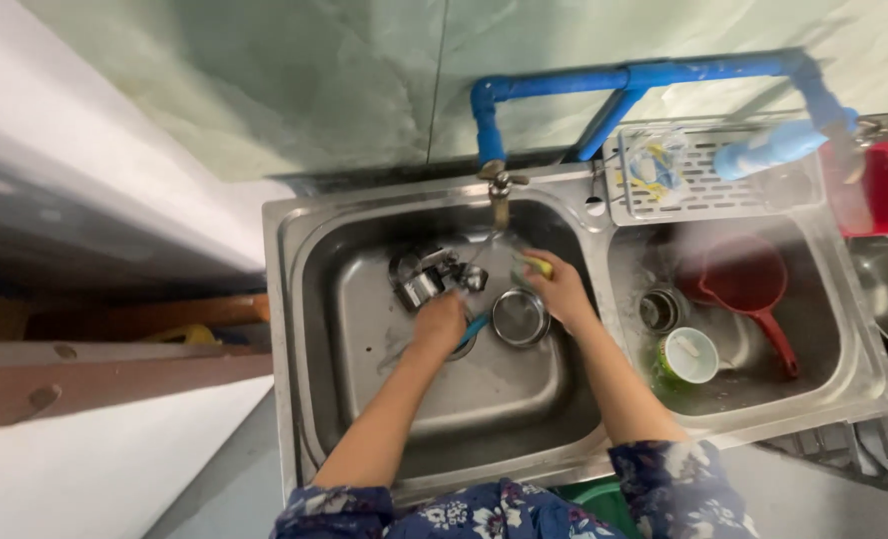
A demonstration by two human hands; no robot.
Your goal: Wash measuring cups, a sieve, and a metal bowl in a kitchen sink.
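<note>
Water runs in a thin stream from the brass tap [499,190] into the left basin of a stainless double sink [304,329], where both of the person's hands are at work. The left hand [440,321] is clenched over the middle of the basin, gripping something with a blue handle [474,327] that pokes out beside the knuckles; what the handle belongs to is hidden by the hand. The right hand [560,289] is wrapped around a yellow scrubbing sponge [537,266], held just under the running water. Between the two hands, on the basin floor, sits a small round steel bowl [520,317], close against the right hand. Behind the left hand lies a loose heap of metal utensils [430,276], near the tap. The right basin holds a red plastic scoop [745,279] with a long handle, a white cup [690,354] resting in a green one, and a small steel cup [659,310]. A white perforated drain tray [708,185] spans the back of that basin, under a blue water pipe [623,80] fixed along the pale green wall.
</note>
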